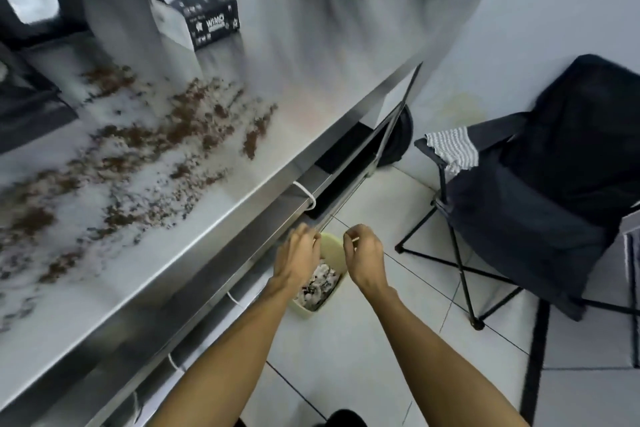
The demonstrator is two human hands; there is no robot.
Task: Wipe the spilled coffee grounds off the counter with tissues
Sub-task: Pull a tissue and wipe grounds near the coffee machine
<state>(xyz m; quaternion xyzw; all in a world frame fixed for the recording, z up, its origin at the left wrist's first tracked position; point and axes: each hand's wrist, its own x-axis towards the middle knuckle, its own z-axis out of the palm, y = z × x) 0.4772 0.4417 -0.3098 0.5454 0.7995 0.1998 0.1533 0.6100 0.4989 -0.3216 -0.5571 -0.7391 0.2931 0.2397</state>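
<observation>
Coffee grounds (pixel 145 149) — brown, loose, scattered — are lying on the brushed steel counter (pixel 311 80), up and to the left of the fingers and well apart from them. The spill's long axis is running roughly parallel to the counter's front edge, from near left to far right. Beyond it a black printed tissue box (pixel 211 19) is standing. Both hands are hovering off the counter over a small pale-green bin (pixel 334 250) on the tiled floor, with crumpled white tissues (pixel 320 282) lying in it just below the fingers. The left hand (pixel 299 255) is showing its back, fingers curled downward. The right hand (pixel 365 255) is holding thumb and forefinger tip to tip — whether either hand is pinching anything, I cannot tell. Right of the fingers, a black folding chair (pixel 540 184) is carrying a striped cloth (pixel 453 147).
</observation>
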